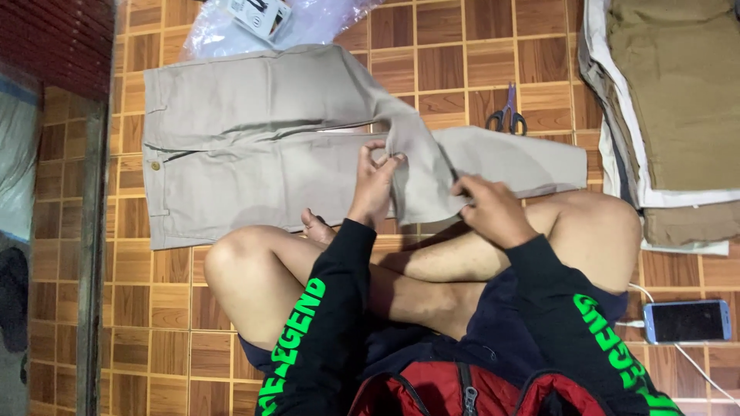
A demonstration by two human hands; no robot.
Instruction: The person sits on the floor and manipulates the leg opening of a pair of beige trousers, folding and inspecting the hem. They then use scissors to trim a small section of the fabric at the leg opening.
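Note:
A pair of beige trousers (247,146) lies spread on the wooden parquet floor in front of me, waistband to the left, legs running right. One leg is folded over across the other. My left hand (375,185) pinches the fabric at the fold near the middle. The folded leg's lower edge, close to my knee, is gripped by my right hand (493,208). I sit cross-legged with bare knees, in black sleeves with green lettering.
Purple-handled scissors (507,115) lie on the floor beyond the trousers. A stack of folded brown and white garments (671,100) sits at the right. A phone (687,321) on a white cable rests at lower right. A clear plastic bag (293,23) lies at the top.

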